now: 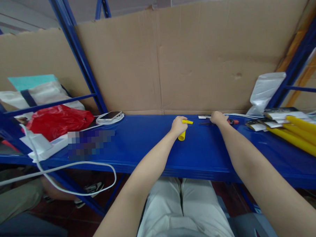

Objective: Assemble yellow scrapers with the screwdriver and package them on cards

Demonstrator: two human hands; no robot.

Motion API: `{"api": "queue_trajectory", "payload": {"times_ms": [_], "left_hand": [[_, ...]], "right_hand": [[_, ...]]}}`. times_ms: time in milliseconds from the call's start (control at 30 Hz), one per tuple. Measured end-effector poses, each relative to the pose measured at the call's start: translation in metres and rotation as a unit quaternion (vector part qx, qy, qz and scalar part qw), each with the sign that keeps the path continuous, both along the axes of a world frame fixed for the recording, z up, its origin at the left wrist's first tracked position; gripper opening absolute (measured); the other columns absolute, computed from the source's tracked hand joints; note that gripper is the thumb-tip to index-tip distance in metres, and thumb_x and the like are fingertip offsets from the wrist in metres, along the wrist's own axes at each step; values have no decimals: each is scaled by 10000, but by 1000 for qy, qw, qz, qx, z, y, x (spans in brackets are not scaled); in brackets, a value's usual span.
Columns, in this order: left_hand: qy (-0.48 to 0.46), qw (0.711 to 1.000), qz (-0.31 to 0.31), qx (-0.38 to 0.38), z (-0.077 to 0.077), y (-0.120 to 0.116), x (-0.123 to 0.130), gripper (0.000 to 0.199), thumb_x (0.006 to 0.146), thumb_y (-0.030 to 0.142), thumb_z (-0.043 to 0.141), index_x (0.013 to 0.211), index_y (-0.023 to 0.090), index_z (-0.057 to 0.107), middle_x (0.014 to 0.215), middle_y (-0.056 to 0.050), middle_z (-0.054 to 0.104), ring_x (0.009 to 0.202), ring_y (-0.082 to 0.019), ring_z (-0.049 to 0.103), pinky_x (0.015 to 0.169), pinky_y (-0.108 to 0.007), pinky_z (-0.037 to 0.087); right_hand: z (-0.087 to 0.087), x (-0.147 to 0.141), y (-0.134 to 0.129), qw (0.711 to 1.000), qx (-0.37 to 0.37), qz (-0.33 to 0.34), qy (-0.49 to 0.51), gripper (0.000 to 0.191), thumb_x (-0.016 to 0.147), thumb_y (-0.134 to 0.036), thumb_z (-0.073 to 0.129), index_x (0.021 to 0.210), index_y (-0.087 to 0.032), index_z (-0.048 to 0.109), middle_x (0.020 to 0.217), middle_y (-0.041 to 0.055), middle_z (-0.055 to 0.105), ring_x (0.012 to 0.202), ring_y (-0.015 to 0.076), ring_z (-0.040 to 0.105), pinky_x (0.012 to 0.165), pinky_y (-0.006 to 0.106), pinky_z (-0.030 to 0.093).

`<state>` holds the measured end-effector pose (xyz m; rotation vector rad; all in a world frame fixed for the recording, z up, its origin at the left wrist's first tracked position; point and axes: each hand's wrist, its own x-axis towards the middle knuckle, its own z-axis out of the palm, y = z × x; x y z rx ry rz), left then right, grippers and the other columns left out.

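Observation:
My left hand (178,126) is closed around a yellow tube-shaped piece (182,136) over the blue tabletop. A narrow yellow end sticks out past the fingers, and a wider round end shows below; the middle is hidden in the hand. To the right, my right hand (218,117) is closed over a screwdriver lying low at the table. Its thin dark shaft points left, and its red and black handle (233,122) shows on the right of the hand. Just left of that hand lies a small white card-like piece (204,116), partly covered.
Long yellow rolls (302,133) and stacked packets (280,115) lie at the right, near a clear plastic bag (266,91). A phone (110,115) rests on a coiled white cable. Left are a power strip (50,147) and red bag (58,119). Cardboard (197,61) walls the back.

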<state>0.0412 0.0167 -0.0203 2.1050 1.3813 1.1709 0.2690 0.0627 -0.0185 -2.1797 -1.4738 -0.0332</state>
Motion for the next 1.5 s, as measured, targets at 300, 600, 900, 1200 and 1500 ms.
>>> {"api": "queue_trajectory", "payload": {"times_ms": [300, 600, 900, 1200, 1500], "left_hand": [[-13, 1000, -10, -10, 2, -3, 0, 352, 692, 0, 565, 991, 113, 713, 1120, -126, 670, 1096, -224, 589, 993, -284, 405], [-65, 995, 14, -80, 7, 1, 1, 246, 820, 174, 542, 987, 103, 709, 1058, -134, 705, 964, -227, 651, 847, -294, 473], [-119, 992, 29, -21, 0, 13, -4, 184, 778, 124, 573, 910, 151, 699, 998, -87, 719, 940, -194, 646, 840, -287, 473], [-113, 993, 26, -22, -3, 14, -3, 171, 769, 70, 545, 864, 127, 675, 975, -100, 712, 913, -189, 641, 836, -288, 474], [-124, 989, 65, -38, -1, 11, -5, 59, 749, 101, 594, 746, 148, 629, 919, -70, 702, 910, -179, 626, 842, -281, 461]], "right_hand": [[16, -10, -15, 996, 83, 9, -33, 295, 793, -272, 578, 1046, -122, 609, 1134, 182, 562, 1048, 284, 557, 891, 400, 429], [23, -51, -38, 956, 215, 201, -17, 207, 734, -166, 568, 940, -180, 576, 1068, 124, 568, 1037, 248, 538, 910, 346, 426], [17, -68, -58, 930, 212, 215, 208, 386, 654, -102, 603, 1029, -169, 539, 1059, 100, 620, 884, 181, 615, 792, 309, 515], [30, -66, -75, 914, 152, 191, 323, 138, 659, -33, 525, 669, -171, 532, 642, 4, 589, 587, 113, 559, 550, 213, 476], [23, -55, -65, 944, 150, 209, 206, 82, 679, -122, 542, 618, -176, 553, 603, 2, 589, 628, 130, 568, 603, 224, 454]]}}
